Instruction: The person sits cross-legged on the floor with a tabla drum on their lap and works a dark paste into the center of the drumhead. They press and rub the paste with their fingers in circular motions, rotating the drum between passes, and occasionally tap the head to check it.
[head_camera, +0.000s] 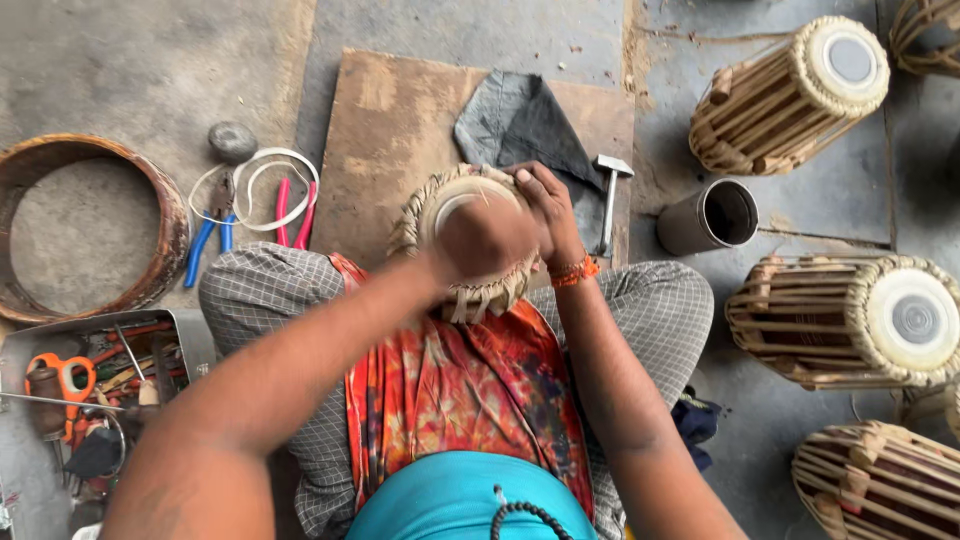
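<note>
Both your hands sit on the small drum in your lap.

The drum (470, 240) stands on end at picture centre, its pale head facing up at you, long axis running straight toward the camera. Your left hand (482, 240) lies closed over the head; your right hand (545, 210) curls over the rim at 2 o'clock. A hammer (610, 200) lies at 3 o'clock on the wooden board (385, 130).

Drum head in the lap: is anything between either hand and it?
Nothing visible. The left hand lies over the top of the braided drum head, and the right hand presses on its right rim. Both hands are already on it. The hammer and the dark cloth lie apart on the board.
</note>
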